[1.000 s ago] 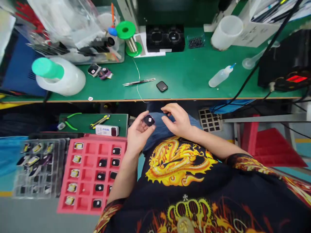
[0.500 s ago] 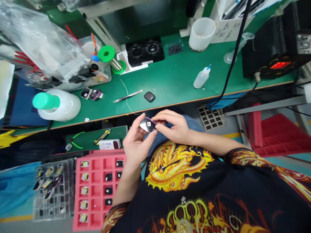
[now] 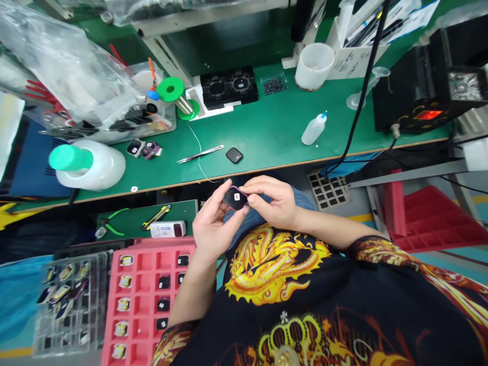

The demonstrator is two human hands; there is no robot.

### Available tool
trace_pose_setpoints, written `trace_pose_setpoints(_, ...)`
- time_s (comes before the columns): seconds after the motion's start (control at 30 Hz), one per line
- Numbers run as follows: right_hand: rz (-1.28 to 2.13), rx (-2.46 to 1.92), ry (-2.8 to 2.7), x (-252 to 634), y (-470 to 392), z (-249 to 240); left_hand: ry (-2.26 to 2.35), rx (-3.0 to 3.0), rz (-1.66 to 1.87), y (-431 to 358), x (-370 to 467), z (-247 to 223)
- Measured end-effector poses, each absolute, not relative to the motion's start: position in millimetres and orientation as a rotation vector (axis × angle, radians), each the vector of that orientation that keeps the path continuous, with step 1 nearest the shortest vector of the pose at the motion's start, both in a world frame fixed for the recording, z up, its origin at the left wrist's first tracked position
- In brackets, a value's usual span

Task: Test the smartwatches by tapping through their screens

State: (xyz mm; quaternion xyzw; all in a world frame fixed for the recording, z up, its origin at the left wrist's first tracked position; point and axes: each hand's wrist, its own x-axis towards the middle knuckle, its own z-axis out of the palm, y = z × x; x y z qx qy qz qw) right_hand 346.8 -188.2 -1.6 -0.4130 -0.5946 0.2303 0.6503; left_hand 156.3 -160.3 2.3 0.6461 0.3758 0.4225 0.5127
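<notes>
Watch piece (image 3: 230, 199), dark with a white sticker (image 3: 236, 196), is clamped between my left fingers (image 3: 233, 222); my right fingers (image 3: 263, 188) pinch its side, just off the near edge of the tabletop (image 3: 270, 140).

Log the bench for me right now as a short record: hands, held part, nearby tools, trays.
left hand: holding a dark rounded-square piece
right hand: fingers at that piece's right edge
held part: white sticker with red mark, face up; purplish edge
near bench edge: tweezers, black square case
bench right: dropper bottle
bench left: green-capped white bottle
lower left: pink tray, partly filled
</notes>
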Motion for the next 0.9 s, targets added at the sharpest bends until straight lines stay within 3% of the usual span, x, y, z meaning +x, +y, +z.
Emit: trace_pose_setpoints(0.9,0.694,-0.970,-1.337,339.1,-193.9,-5.3,0.934,1.549,1.055,-164.2,151.9,5.0)
